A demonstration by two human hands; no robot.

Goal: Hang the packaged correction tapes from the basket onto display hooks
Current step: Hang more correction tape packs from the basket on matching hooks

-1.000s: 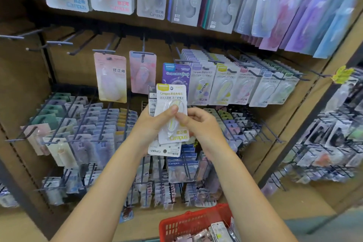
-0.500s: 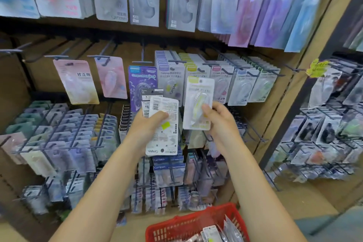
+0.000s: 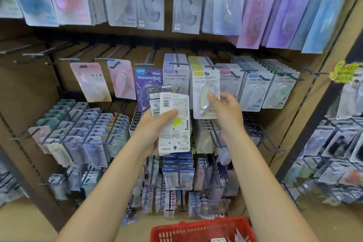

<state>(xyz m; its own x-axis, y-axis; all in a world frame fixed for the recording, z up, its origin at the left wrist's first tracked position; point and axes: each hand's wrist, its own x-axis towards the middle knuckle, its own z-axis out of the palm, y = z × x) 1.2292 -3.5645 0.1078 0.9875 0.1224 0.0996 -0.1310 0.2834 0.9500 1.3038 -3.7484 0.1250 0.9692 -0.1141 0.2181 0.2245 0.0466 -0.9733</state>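
At the middle of the display rack, the right hand (image 3: 225, 112) pinches a yellow-topped correction tape pack (image 3: 206, 92), thumb on the clear blister at the front and the other fingers behind the card. The pack is upright, its hang hole at the tip of a display hook (image 3: 211, 66) that already carries a row of matching yellow-topped packs; whether the hole is over the tip cannot be told. Just to its left, the left hand (image 3: 155, 125) grips a small stack of packs (image 3: 173, 122), thumb curled across the front one. That front pack is turned back-side out and upside down, barcode at the top and brand name at the bottom; darker cards show behind its upper left corner. The stack is apart from the pack in the right hand.

Around both hands, the rack's middle row holds purple, pink, blue and green-topped packs on neighbouring hooks, with two pastel packs (image 3: 102, 80) hanging toward the left edge beside bare hooks. Larger packs hang along the top row, and dense rows of small packs fill the lower hooks. Below, at the bottom edge of the view, a red basket (image 3: 196, 231) holds a few more packs.
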